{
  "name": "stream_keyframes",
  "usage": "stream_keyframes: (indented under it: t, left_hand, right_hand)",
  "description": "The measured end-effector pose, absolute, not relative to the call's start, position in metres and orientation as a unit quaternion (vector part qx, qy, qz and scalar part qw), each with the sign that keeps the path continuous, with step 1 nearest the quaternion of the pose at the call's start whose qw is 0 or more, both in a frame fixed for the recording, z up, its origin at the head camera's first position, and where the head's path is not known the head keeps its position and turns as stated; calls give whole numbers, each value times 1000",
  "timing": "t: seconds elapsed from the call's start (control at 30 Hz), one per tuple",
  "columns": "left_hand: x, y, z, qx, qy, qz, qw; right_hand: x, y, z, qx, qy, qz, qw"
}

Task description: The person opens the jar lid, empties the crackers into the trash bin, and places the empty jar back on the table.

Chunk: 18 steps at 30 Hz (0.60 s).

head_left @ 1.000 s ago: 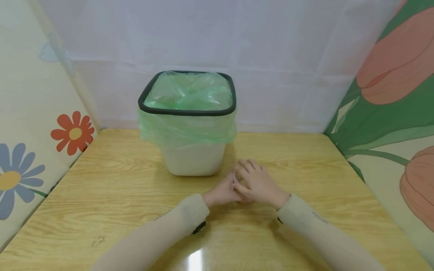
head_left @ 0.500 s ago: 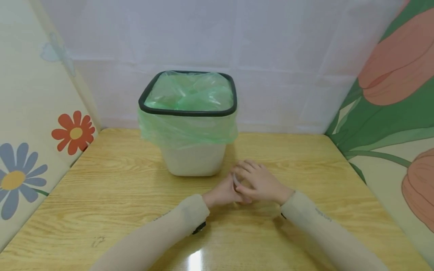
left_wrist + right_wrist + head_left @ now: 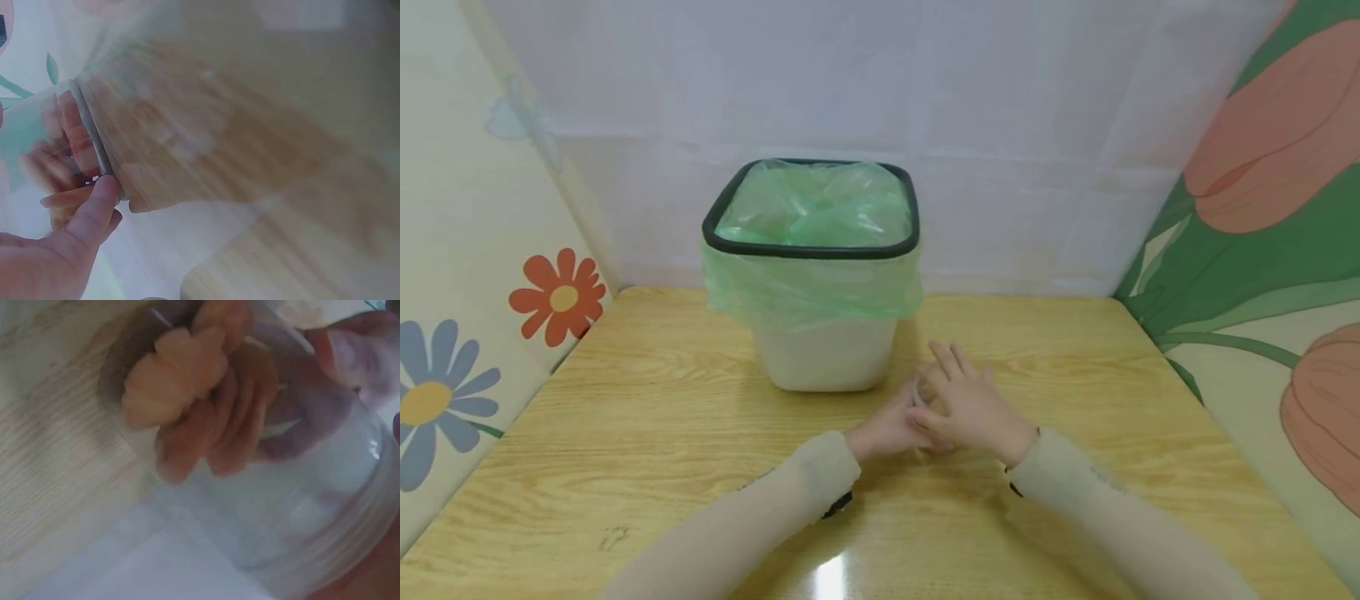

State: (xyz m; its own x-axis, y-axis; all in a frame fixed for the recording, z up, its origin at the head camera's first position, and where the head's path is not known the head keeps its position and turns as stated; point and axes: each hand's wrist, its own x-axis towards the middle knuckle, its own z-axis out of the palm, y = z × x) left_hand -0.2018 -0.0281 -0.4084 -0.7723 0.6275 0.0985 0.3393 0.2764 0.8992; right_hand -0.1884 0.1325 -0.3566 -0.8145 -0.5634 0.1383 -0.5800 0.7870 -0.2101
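A clear jar holds several orange-brown, flower-like pieces. My left hand grips the jar low over the table, just in front of the bin. In the left wrist view its thumb presses beside a greyish band at one end of the jar. My right hand is over the other side, index and middle fingers raised and spread, thumb near the left hand. Between them only a pale rim shows in the head view. Whether the jar has a lid on, I cannot tell.
A white bin with a black rim and a green bag liner stands behind my hands on the wooden table. A white cloth hangs at the back. Flower-patterned panels flank both sides.
The right hand's fingers have lifted and spread away from the jar; half a second ago they were bent round it. The left hand has stayed nearly still.
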Motion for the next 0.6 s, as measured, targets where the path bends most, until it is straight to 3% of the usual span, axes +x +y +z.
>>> stream_keyframes:
  t: [0.3,0.6]
  left_hand:
    - [-202,-28,-407,326,783,517,118]
    - [-203,-29,-408,304,777,530,148]
  right_hand:
    - [-188,128,-369,290,-942,129,104]
    - [-201,139,-376,371,-906,149,138]
